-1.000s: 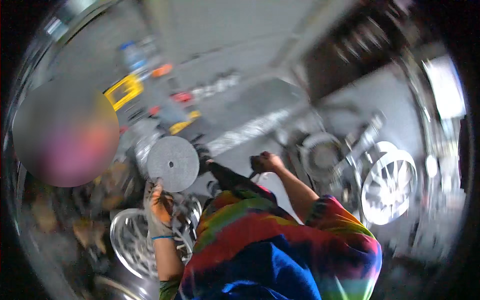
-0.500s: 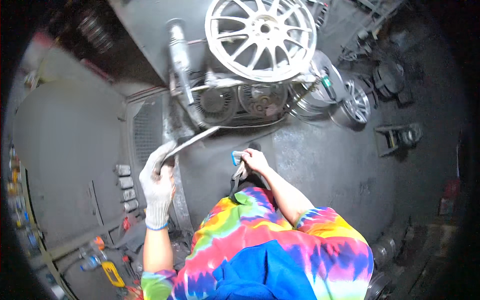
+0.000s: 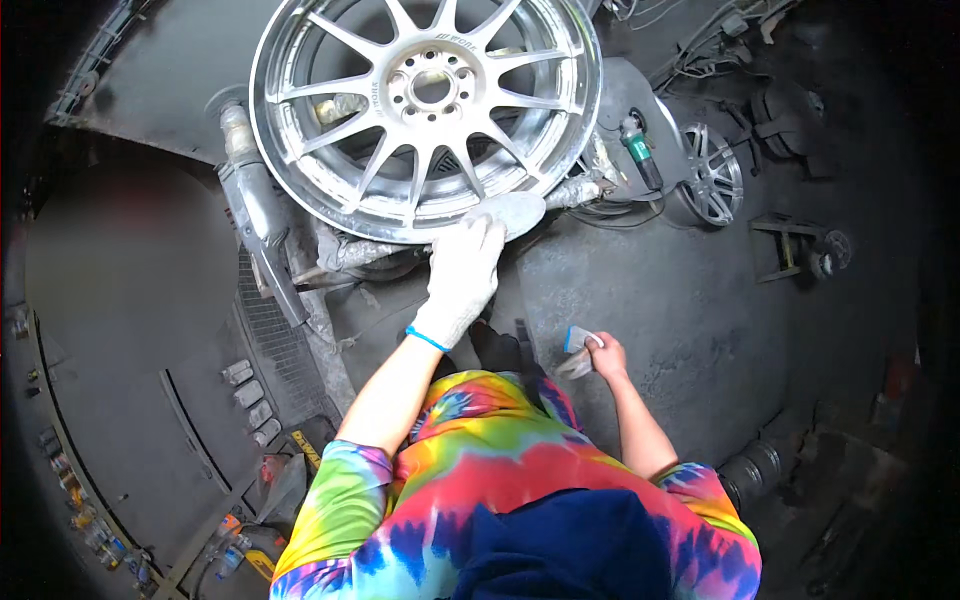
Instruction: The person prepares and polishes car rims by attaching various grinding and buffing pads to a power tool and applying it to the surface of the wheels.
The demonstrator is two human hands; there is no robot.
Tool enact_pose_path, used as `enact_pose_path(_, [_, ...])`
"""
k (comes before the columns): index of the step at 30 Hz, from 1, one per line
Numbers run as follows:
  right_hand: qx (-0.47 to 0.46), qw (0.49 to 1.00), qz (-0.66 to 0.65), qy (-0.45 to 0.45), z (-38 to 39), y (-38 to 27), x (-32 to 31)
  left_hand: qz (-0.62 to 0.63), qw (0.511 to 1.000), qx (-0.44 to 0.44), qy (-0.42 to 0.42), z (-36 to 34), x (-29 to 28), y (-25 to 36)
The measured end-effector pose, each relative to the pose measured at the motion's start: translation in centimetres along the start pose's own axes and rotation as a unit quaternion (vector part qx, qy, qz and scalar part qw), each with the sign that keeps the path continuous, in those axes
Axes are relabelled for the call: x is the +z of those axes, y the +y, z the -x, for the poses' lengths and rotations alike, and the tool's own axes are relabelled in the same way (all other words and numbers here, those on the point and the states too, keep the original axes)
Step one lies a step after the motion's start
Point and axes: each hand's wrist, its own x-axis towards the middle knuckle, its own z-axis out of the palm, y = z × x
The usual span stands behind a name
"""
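Observation:
My left hand (image 3: 462, 270), in a white knitted glove with a blue cuff edge, is closed on a flat grey disc (image 3: 512, 214) that looks like a sanding disc. It is at the near rim of a silver multi-spoke wheel (image 3: 370, 225); whether the disc touches the wheel I cannot tell. The wheel lies tilted on a stand. My bare right hand (image 3: 606, 356) is closed on a loose whitish glove (image 3: 574, 366) with a blue edge, low on the right, away from the wheel.
A green-bodied angle grinder (image 3: 640, 150) rests on a grey surface right of the wheel. A larger metal power tool (image 3: 262, 215) leans at the stand's left. Another wheel (image 3: 712, 175) stands on the floor behind. A floor grate (image 3: 285, 350) and several small cans (image 3: 250, 393) are at left.
My left hand has moved right and forward with the disc to the wheel's near rim. My right hand has moved right and slightly back with the glove. The wheel looks larger in view.

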Motion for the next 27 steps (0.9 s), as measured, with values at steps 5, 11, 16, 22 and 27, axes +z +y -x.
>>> enact_pose_path(5, [0.043,0.999,0.025,-0.009,-0.3,-1.0,-0.2,0.070,0.993,-0.074,-0.052,-2.9,-0.4,-0.6])
enact_pose_path(11, [0.049,0.998,-0.021,-0.027,-1.2,-4.4,0.7,0.078,0.993,-0.057,-0.062,-4.1,-1.1,-3.1])
enact_pose_path(16, [-0.024,1.000,-0.020,-0.004,-3.1,-5.7,2.7,0.168,0.976,-0.055,-0.124,-3.5,-2.6,-7.1])
enact_pose_path(22, [-0.027,0.997,-0.067,0.010,-3.5,-7.0,3.0,0.066,0.994,0.061,-0.058,-1.6,-4.9,-7.8])
enact_pose_path(27, [-0.026,0.998,-0.050,0.011,-3.5,-6.7,3.2,0.035,0.992,0.042,-0.113,1.5,-2.9,-8.1])
